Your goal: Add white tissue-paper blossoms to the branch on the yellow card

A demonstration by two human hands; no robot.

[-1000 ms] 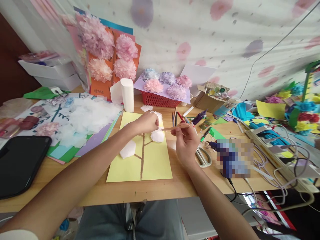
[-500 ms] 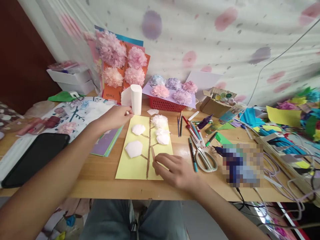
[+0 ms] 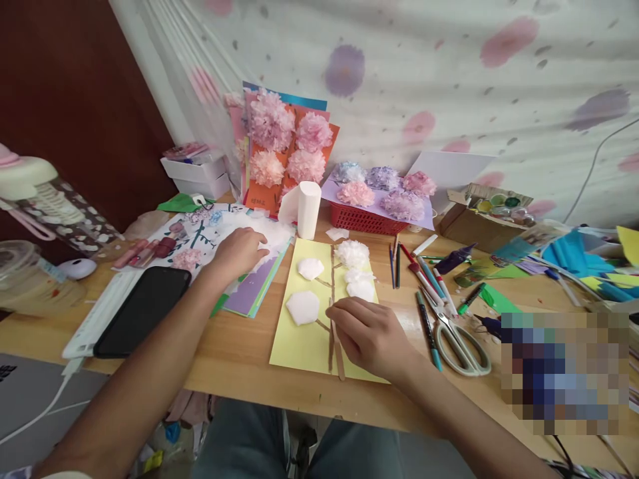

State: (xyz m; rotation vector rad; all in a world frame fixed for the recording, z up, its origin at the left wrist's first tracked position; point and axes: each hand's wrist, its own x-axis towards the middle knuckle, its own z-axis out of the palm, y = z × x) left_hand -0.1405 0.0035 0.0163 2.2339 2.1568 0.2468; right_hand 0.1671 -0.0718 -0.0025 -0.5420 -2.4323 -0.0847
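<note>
My right hand (image 3: 372,332) is closed around a thin wooden craft stick (image 3: 340,359), low on the yellow sheet of paper (image 3: 299,352). A brown trunk with short branches (image 3: 331,346) is drawn down that sheet. White tissue pieces (image 3: 303,308) lie flat on its left side; a fluffy white tissue flower (image 3: 352,253) and more white tissue (image 3: 360,285) sit on its right. Over a heap of loose white tissue (image 3: 272,234) to the left, my left hand (image 3: 239,253) has its fingers apart, fingertips at the heap. Whether they touch it I cannot tell.
A white bottle (image 3: 309,209) stands behind the yellow sheet. To the right lie scissors (image 3: 462,346), markers (image 3: 428,329) and a pixelated area. A phone (image 3: 142,313) lies at left. Behind are a red basket (image 3: 364,219) and an orange card with pink flowers (image 3: 264,199).
My left hand has moved left from the yellow sheet's top corner to the white tissue heap, its fingers spreading. My right hand stays low on the sheet with the craft stick. The view has turned left.
</note>
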